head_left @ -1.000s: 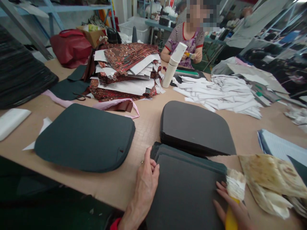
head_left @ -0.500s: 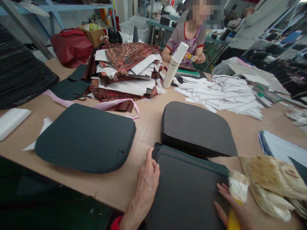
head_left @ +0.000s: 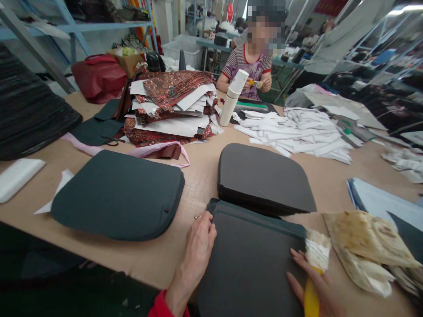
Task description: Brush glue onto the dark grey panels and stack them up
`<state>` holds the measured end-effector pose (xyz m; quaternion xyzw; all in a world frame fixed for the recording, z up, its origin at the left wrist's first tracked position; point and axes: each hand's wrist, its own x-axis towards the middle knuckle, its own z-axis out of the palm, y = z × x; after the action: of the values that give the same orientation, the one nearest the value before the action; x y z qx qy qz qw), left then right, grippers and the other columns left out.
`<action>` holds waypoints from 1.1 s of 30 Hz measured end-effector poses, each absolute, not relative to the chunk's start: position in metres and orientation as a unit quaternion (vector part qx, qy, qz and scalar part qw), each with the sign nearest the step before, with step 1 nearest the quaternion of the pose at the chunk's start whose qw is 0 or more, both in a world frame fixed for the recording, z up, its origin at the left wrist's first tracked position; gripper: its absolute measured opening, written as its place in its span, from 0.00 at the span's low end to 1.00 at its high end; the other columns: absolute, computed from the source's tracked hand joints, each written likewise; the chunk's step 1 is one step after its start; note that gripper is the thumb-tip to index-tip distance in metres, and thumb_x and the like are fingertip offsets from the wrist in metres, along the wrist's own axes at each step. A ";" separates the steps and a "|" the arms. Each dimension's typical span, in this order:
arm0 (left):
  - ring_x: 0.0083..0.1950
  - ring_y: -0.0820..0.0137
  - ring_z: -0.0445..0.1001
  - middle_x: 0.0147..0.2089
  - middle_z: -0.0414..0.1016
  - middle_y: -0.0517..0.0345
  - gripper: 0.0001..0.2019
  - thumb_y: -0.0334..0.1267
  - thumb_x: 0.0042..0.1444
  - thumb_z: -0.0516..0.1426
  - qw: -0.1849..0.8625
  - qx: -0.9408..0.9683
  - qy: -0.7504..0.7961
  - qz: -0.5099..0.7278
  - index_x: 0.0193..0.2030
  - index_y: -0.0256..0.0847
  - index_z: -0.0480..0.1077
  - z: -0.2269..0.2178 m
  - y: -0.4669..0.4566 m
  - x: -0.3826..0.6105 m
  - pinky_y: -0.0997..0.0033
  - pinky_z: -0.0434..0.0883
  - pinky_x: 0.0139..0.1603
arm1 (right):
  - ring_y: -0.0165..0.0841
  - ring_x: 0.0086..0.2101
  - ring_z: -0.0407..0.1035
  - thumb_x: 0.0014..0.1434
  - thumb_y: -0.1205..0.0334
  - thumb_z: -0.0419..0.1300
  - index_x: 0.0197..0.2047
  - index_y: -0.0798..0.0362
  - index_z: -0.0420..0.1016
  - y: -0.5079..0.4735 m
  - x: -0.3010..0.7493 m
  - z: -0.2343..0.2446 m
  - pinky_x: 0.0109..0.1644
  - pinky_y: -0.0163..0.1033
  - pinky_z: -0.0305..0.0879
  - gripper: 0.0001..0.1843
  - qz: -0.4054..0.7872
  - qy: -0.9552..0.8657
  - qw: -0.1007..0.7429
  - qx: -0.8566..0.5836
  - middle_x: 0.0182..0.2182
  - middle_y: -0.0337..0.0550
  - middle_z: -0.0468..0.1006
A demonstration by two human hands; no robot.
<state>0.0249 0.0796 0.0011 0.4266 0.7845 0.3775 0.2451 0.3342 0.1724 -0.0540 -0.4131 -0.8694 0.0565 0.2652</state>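
Note:
A stack of dark grey-green panels (head_left: 254,259) lies in front of me, its upper layers fanned out in narrow steps along the far edge. My left hand (head_left: 200,240) grips the left edge of this stack near its far corner, fingers curled and a ring on one. Over the right side, my right hand (head_left: 309,279) holds a paintbrush (head_left: 313,273) with a yellow handle and pale bristles, fingertips resting on the top panel. Just beyond is another stack of dark rounded panels (head_left: 264,174). A dark green stack (head_left: 119,196) sits to the left.
Patterned red-brown pieces (head_left: 178,92) are piled at the back beside a white bottle (head_left: 233,97). White strips (head_left: 297,130) spread at back right. A stained cloth (head_left: 366,237) lies right of the brush. Across the table (head_left: 198,180), a person (head_left: 247,66) holds another brush.
My left index finger, raised before, is now curled down at the stack's edge. The view has tilted up slightly. My right hand keeps the brush in much the same place.

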 end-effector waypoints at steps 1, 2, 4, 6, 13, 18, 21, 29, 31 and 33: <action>0.32 0.69 0.69 0.30 0.69 0.56 0.08 0.28 0.55 0.46 0.236 0.432 0.784 0.378 0.36 0.38 0.64 0.002 0.079 0.025 0.68 0.68 0.34 | 0.42 0.45 0.71 0.57 0.53 0.56 0.51 0.54 0.68 0.173 0.334 -0.054 0.51 0.49 0.68 0.21 0.053 -0.872 0.263 -0.408 0.45 0.49 0.75; 0.33 0.69 0.70 0.31 0.69 0.56 0.08 0.28 0.56 0.46 0.221 0.437 0.787 0.375 0.37 0.38 0.65 0.002 0.078 0.024 0.67 0.69 0.35 | 0.42 0.44 0.71 0.57 0.53 0.56 0.51 0.53 0.69 0.174 0.334 -0.053 0.50 0.49 0.69 0.21 0.049 -0.875 0.259 -0.405 0.45 0.49 0.75; 0.37 0.66 0.71 0.36 0.71 0.51 0.11 0.28 0.57 0.45 0.165 0.448 0.806 0.350 0.42 0.37 0.66 0.003 0.077 0.026 0.63 0.71 0.38 | 0.44 0.46 0.70 0.57 0.52 0.56 0.51 0.53 0.68 0.173 0.333 -0.049 0.51 0.51 0.68 0.21 0.044 -0.878 0.247 -0.407 0.46 0.49 0.74; 0.45 0.61 0.71 0.45 0.71 0.45 0.16 0.25 0.57 0.44 0.086 0.462 0.824 0.315 0.49 0.36 0.65 0.004 0.078 0.032 0.57 0.71 0.44 | 0.45 0.49 0.68 0.57 0.53 0.57 0.52 0.52 0.68 0.172 0.333 -0.046 0.51 0.53 0.68 0.21 0.045 -0.881 0.237 -0.408 0.48 0.50 0.73; 0.66 0.57 0.53 0.66 0.56 0.50 0.21 0.35 0.60 0.48 0.105 0.708 0.662 0.223 0.60 0.39 0.59 0.018 0.090 0.111 0.51 0.59 0.63 | 0.45 0.50 0.67 0.57 0.55 0.57 0.52 0.51 0.67 0.170 0.335 -0.048 0.49 0.52 0.68 0.20 0.047 -0.886 0.250 -0.387 0.50 0.51 0.71; 0.68 0.61 0.48 0.67 0.52 0.48 0.28 0.49 0.60 0.48 0.118 0.724 0.660 0.162 0.63 0.35 0.55 0.006 0.094 0.108 0.55 0.55 0.66 | 0.45 0.49 0.68 0.58 0.54 0.56 0.53 0.53 0.67 0.172 0.335 -0.051 0.48 0.50 0.69 0.21 0.049 -0.883 0.255 -0.391 0.49 0.53 0.71; 0.68 0.57 0.48 0.67 0.51 0.43 0.29 0.46 0.59 0.49 0.083 0.675 0.720 0.136 0.64 0.31 0.54 -0.002 0.092 0.073 0.52 0.55 0.65 | 0.44 0.45 0.70 0.57 0.53 0.57 0.52 0.52 0.68 0.176 0.337 -0.052 0.44 0.48 0.71 0.21 0.020 -0.886 0.272 -0.374 0.47 0.53 0.72; 0.69 0.53 0.44 0.69 0.48 0.48 0.27 0.40 0.59 0.49 0.008 0.666 0.733 0.139 0.64 0.37 0.53 0.006 0.093 0.081 0.47 0.55 0.64 | 0.42 0.46 0.71 0.58 0.56 0.56 0.48 0.51 0.69 0.182 0.312 -0.054 0.46 0.49 0.70 0.15 0.042 -0.884 0.300 -0.356 0.50 0.51 0.73; 0.69 0.55 0.44 0.69 0.48 0.51 0.28 0.48 0.61 0.46 0.052 0.715 0.683 0.140 0.65 0.39 0.51 0.007 0.096 0.096 0.48 0.53 0.65 | 0.42 0.47 0.70 0.59 0.55 0.55 0.48 0.51 0.69 0.187 0.303 -0.057 0.48 0.50 0.69 0.15 0.065 -0.888 0.294 -0.347 0.51 0.51 0.72; 0.69 0.56 0.45 0.68 0.49 0.47 0.31 0.53 0.62 0.42 0.086 0.712 0.684 0.131 0.65 0.35 0.50 0.005 0.099 0.100 0.49 0.51 0.66 | 0.42 0.46 0.70 0.59 0.52 0.55 0.46 0.51 0.69 0.196 0.304 -0.058 0.48 0.49 0.69 0.16 0.080 -0.885 0.296 -0.351 0.49 0.50 0.74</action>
<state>0.0995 0.0994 0.0055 0.7123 0.6841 0.1315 0.0863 0.3042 0.1956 -0.0579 -0.3508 -0.8850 0.0796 0.2956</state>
